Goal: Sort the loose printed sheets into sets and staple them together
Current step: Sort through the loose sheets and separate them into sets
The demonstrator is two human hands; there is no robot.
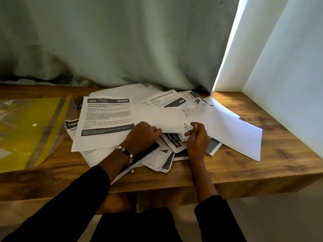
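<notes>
Left hand (143,135) grips a blank sheet (162,119) over the paper pile (157,159).

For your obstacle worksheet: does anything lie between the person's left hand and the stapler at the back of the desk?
Yes. The stapler sits behind the pile's left edge, beside the yellow folder. The sheet headed 3565 lies between it and the left hand, which is gripping a blank sheet.

The small dark stapler-like tool with a blue end (78,102) is half hidden behind the white printed sheet headed 3565 (104,119) (its body text too blurred to read). The yellow plastic folder (29,130) runs off the left edge.
</notes>
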